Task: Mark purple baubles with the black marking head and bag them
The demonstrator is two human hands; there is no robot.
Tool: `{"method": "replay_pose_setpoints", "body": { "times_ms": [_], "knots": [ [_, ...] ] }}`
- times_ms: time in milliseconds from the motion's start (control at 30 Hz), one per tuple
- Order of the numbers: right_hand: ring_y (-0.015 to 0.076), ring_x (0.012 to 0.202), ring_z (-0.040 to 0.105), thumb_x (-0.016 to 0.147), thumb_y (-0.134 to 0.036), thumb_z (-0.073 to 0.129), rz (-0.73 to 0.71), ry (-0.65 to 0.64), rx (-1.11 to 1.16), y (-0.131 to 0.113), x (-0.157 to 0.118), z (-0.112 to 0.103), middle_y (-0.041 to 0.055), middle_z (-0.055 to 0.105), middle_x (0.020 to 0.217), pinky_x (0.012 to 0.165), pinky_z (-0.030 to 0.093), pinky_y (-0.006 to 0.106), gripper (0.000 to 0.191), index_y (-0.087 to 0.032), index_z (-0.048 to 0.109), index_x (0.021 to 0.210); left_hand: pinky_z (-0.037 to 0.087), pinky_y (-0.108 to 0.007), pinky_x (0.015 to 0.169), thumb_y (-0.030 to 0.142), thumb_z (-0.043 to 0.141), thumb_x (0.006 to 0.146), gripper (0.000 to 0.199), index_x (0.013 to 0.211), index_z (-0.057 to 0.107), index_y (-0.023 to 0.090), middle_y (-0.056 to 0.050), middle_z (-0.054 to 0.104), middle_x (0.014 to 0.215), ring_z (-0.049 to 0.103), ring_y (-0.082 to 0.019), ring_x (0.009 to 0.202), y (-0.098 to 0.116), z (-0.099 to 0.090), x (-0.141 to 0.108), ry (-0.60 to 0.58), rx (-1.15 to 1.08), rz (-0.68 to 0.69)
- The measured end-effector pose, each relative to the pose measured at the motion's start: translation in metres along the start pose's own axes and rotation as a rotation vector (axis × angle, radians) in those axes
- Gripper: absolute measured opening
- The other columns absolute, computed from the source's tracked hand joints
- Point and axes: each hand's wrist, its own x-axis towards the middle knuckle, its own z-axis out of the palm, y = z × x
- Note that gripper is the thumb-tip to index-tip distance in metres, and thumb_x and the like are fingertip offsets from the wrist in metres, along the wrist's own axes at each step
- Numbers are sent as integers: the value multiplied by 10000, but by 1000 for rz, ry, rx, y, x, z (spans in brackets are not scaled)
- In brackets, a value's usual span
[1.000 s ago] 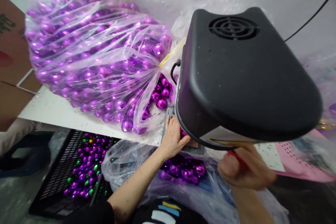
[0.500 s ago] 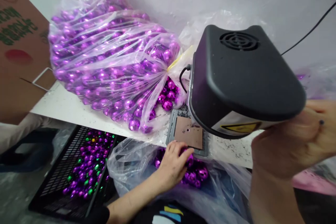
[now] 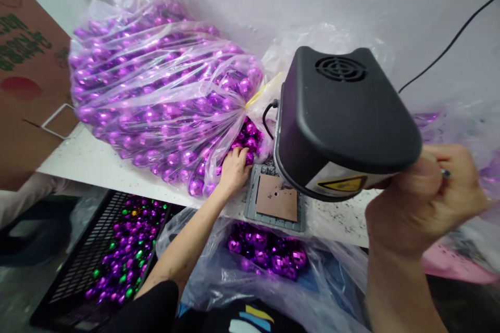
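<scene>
My left hand (image 3: 235, 169) reaches over the loose purple mirrored balls (image 3: 252, 143) beside the tied mouth of a big clear bag. Its fingers are a little apart, and the fingertips touch the balls. On the right, my right hand (image 3: 425, 197) is closed at the front edge of a black machine (image 3: 351, 114), around what looks like its handle. A small round metal end shows at the fingers; the rest of the grip is hidden. Below the machine head, a brown square plate (image 3: 275, 205) with a small hole lies on a grey base (image 3: 250, 213).
A bulging clear bag (image 3: 156, 88) of purple balls fills the table's left. More purple balls (image 3: 269, 255) lie in open plastic at my lap. A black crate (image 3: 78, 270) holds small purple and green balls. A cardboard box (image 3: 31, 99) stands left; dark flakes litter the white tabletop (image 3: 344, 223).
My left hand has moved up and away from the lap balls, past the plate, to the loose balls by the bag. My right hand remains closed at the machine. The view has shifted slightly.
</scene>
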Motion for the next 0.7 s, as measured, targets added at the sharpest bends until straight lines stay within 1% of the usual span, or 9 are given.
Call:
{"method": "replay_pose_setpoints", "body": {
  "times_ms": [67, 100, 167, 200, 233, 300, 433, 567, 700],
  "knots": [
    [66, 523, 371, 893, -612, 545, 8, -8, 0, 0, 0, 1, -39, 383, 549, 477, 271, 242, 468, -185, 605, 711, 519, -435, 966, 297, 661, 892, 412, 1279, 600, 168, -130, 646, 1226, 635, -280, 1097, 4, -5, -13, 8, -278, -70],
    [62, 522, 370, 894, -622, 535, 13, -13, 6, 0, 1, 2, -41, 375, 553, 474, 273, 238, 481, -182, 601, 710, 537, -414, 939, 351, 666, 896, 435, 1287, 595, 175, -114, 665, 1204, 655, -259, 1051, 9, -7, -22, -23, -437, -108],
    [55, 513, 369, 909, -637, 495, 23, -22, 18, 1, 3, 4, -45, 367, 556, 473, 281, 231, 510, -175, 589, 713, 559, -390, 903, 420, 667, 896, 458, 1282, 603, 183, -84, 709, 1138, 682, -234, 979, 19, -8, -41, -157, -699, -174],
    [52, 507, 365, 918, -644, 469, 28, -27, 24, 1, 4, 5, -48, 364, 554, 473, 283, 229, 524, -173, 583, 720, 563, -389, 901, 431, 673, 890, 458, 1271, 616, 184, -76, 723, 1113, 689, -232, 966, 25, -6, -49, -227, -767, -196],
    [49, 502, 360, 924, -651, 448, 33, -33, 28, 3, 6, 7, -51, 358, 551, 475, 281, 228, 536, -170, 577, 726, 563, -396, 906, 431, 680, 884, 448, 1256, 631, 185, -73, 732, 1100, 691, -236, 969, 30, -4, -55, -276, -781, -209],
    [49, 499, 348, 921, -673, 427, 44, -46, 40, 5, 10, 10, -58, 336, 548, 481, 272, 232, 554, -170, 560, 730, 553, -422, 934, 412, 690, 877, 409, 1224, 660, 197, -73, 731, 1119, 681, -255, 1016, 39, 3, -64, -298, -692, -201],
    [47, 519, 343, 909, -681, 444, 61, -92, 70, 9, 20, 17, -69, 298, 565, 524, 270, 248, 543, -179, 491, 709, 513, -464, 1007, 380, 661, 911, 313, 1171, 681, 208, -75, 713, 1160, 660, -266, 1084, 46, 16, -66, -232, -483, -92],
    [32, 535, 317, 931, -623, 458, 33, -98, 67, 11, 24, 21, -75, 238, 575, 549, 252, 244, 515, -178, 438, 672, 489, -467, 1045, 372, 616, 950, 311, 1200, 653, 191, -100, 691, 1214, 643, -268, 1142, 47, 25, -67, -164, -459, -8],
    [30, 550, 306, 948, -572, 467, 31, -97, 55, 10, 22, 20, -76, 246, 584, 558, 246, 238, 487, -177, 421, 667, 486, -482, 1031, 376, 599, 964, 308, 1209, 632, 192, -114, 686, 1212, 634, -281, 1141, 48, 30, -72, -107, -381, 95]
  ]
}}
